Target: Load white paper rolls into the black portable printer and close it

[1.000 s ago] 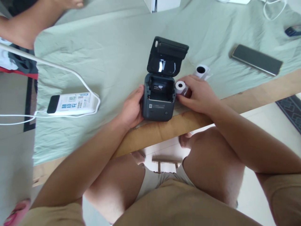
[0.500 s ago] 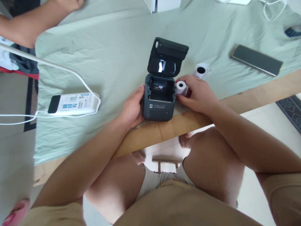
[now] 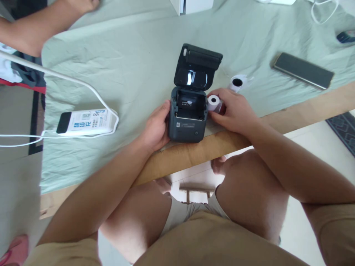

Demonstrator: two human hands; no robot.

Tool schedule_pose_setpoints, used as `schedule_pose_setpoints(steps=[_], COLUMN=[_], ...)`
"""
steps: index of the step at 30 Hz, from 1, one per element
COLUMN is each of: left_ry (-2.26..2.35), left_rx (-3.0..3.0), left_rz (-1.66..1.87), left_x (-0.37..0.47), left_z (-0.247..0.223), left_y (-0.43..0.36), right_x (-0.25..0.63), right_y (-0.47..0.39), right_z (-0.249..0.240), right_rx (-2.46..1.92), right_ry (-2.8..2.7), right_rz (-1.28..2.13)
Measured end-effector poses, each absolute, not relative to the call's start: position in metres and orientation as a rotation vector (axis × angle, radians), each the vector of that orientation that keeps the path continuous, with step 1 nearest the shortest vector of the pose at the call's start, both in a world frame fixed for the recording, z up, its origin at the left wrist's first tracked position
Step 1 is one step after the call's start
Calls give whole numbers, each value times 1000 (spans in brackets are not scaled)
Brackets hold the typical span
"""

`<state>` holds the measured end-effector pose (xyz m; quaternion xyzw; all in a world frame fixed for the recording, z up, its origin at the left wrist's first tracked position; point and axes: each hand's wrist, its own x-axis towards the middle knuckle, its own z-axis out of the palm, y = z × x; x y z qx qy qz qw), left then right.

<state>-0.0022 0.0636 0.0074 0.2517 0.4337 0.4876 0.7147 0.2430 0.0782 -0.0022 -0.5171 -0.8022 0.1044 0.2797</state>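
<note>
A small dark label printer [image 3: 187,131] stands near the table's front edge with its lid [image 3: 191,78] raised and its paper bay uncovered. My left hand [image 3: 157,125] grips the printer's left side, thumb along the edge. At the printer's right side, my right hand [image 3: 231,111] holds a small white paper roll [image 3: 213,103] between thumb and fingers, its round end facing up. Just behind that hand lies a second white roll [image 3: 236,84] with a dark core and a loose paper end.
A black phone [image 3: 303,71] lies at the right. On the left sits a white box-shaped device [image 3: 88,122] with white cables. Another person's arm [image 3: 41,29] rests at the far left corner. A white box [image 3: 194,5] stands at the back of the green cloth [image 3: 133,66].
Both hands, the printer and the held roll look unmoved. At the lower left, the pink shoe has shifted left.
</note>
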Motion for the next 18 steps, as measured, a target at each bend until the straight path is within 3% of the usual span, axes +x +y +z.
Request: schedule_pose_setpoints(steps=[18], left_ry=[910], left_rx=[475], left_rz=[1005], left_x=[-3], left_z=[12], left_y=[63], right_x=[242], right_y=[78], right_z=[2], right_rx=[-1433], right_ry=[-2154], right_rz=[348])
